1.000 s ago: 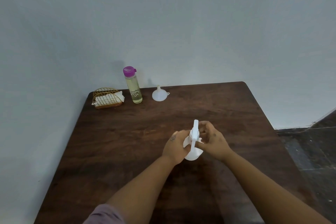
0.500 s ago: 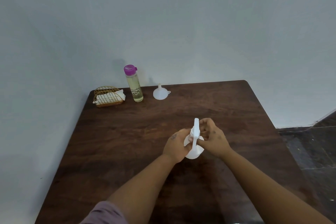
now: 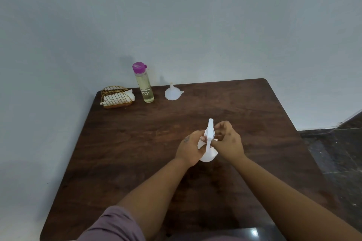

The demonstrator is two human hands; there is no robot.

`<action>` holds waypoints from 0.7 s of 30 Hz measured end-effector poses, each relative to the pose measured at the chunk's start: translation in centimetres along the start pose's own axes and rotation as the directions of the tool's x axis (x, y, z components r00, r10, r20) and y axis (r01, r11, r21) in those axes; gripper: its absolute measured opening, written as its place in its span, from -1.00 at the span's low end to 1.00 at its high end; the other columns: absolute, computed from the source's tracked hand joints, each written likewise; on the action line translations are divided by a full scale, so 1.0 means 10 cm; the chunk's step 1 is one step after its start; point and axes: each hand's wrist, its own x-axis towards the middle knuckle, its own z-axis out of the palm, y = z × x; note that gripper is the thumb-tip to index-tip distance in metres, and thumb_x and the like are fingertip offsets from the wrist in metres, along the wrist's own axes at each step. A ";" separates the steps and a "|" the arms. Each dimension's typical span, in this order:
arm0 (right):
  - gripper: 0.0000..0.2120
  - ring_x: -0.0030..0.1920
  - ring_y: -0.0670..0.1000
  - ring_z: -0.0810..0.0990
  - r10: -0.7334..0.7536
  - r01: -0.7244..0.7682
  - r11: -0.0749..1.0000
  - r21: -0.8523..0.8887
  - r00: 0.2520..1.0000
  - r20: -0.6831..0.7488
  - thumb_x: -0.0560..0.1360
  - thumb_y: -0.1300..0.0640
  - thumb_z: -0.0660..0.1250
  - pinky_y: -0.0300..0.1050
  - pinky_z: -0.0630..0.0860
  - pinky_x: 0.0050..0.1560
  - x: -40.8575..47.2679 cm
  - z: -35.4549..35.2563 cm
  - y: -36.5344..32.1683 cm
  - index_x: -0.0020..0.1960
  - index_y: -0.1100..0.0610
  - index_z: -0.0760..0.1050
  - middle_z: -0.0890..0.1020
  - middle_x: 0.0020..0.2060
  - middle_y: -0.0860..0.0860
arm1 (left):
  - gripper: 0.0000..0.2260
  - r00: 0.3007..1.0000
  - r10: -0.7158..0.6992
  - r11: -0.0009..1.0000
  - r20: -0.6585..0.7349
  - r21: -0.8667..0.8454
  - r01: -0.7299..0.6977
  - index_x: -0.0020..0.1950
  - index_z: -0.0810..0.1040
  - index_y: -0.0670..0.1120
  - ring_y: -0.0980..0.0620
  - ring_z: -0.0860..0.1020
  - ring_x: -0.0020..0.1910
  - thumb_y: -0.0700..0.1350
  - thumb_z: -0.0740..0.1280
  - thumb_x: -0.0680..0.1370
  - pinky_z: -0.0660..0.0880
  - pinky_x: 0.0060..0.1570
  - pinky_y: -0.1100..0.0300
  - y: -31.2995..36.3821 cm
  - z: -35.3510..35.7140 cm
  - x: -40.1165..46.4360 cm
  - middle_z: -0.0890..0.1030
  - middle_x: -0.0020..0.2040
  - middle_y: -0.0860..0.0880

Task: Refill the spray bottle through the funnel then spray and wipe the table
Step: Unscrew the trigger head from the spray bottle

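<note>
A white spray bottle (image 3: 208, 154) stands on the dark wooden table (image 3: 137, 143) near its middle. My left hand (image 3: 189, 147) wraps its body from the left. My right hand (image 3: 228, 142) grips the white spray head (image 3: 210, 129) at the bottle's neck from the right. At the back left a clear refill bottle (image 3: 145, 85) with a purple cap and yellowish liquid stands upright. A white funnel (image 3: 172, 93) rests mouth down just right of it. The bottle's lower part is partly hidden by my hands.
A gold wire holder (image 3: 115, 97) with white napkins sits at the table's back left corner against the pale wall. The table's right edge borders a dark tiled floor (image 3: 337, 150).
My hands stay on the spray bottle in the same spot. My right fingers have shifted slightly around the spray head. The view has tipped a little.
</note>
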 end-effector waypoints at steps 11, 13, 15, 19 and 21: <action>-0.43 0.05 -0.14 0.61 -0.117 0.117 0.993 0.014 0.976 0.184 0.43 0.04 0.46 -0.33 0.50 -0.03 -0.04 -0.11 0.12 0.37 0.00 0.32 0.61 0.06 -0.15 | -0.61 1.000 -0.001 0.999 0.017 0.036 0.001 0.39 0.45 -0.07 -0.05 0.50 0.26 -0.11 0.35 0.56 0.44 0.21 0.10 0.02 0.00 -0.01 0.54 0.31 -0.04; -0.41 -0.10 -0.21 0.60 -0.083 0.084 0.996 -0.012 0.995 0.063 0.33 0.00 0.55 -0.41 0.44 -0.16 -0.03 -0.06 0.07 0.23 0.03 0.32 0.62 -0.10 -0.16 | -0.63 1.000 -0.002 0.999 0.017 0.037 0.002 0.37 0.46 -0.09 -0.05 0.51 0.24 -0.11 0.36 0.56 0.44 0.19 0.11 0.03 -0.01 -0.02 0.55 0.30 -0.06; -0.54 -0.19 -0.20 0.59 -0.074 0.074 0.997 -0.037 0.997 -0.004 0.33 0.00 0.55 -0.41 0.40 -0.26 -0.03 -0.01 0.04 0.07 0.05 0.37 0.63 -0.19 -0.14 | -0.64 1.000 0.001 1.000 0.014 0.018 -0.001 0.35 0.47 -0.08 -0.05 0.52 0.23 -0.08 0.35 0.56 0.48 0.21 0.06 0.01 0.00 -0.03 0.55 0.27 -0.05; -0.83 -0.18 -0.15 0.62 -0.133 0.136 0.989 -0.057 0.990 0.053 0.49 0.12 0.38 -0.23 0.46 -0.21 -0.06 -0.06 0.14 0.00 0.07 0.41 0.65 -0.16 -0.10 | -0.61 1.000 -0.017 0.999 0.017 0.027 0.017 0.37 0.45 -0.05 0.00 0.51 0.23 0.01 0.35 0.56 0.46 0.23 0.08 -0.01 -0.01 -0.04 0.54 0.29 -0.01; -0.82 -0.08 -0.18 0.62 -0.106 0.108 0.994 -0.017 0.989 0.101 0.54 0.12 0.31 -0.28 0.48 -0.14 -0.05 -0.12 0.19 0.12 0.03 0.38 0.66 -0.09 -0.14 | -0.61 1.000 -0.015 0.999 0.022 0.029 0.014 0.37 0.45 -0.06 0.00 0.50 0.24 -0.01 0.35 0.57 0.43 0.20 0.16 -0.01 -0.02 -0.02 0.54 0.29 -0.01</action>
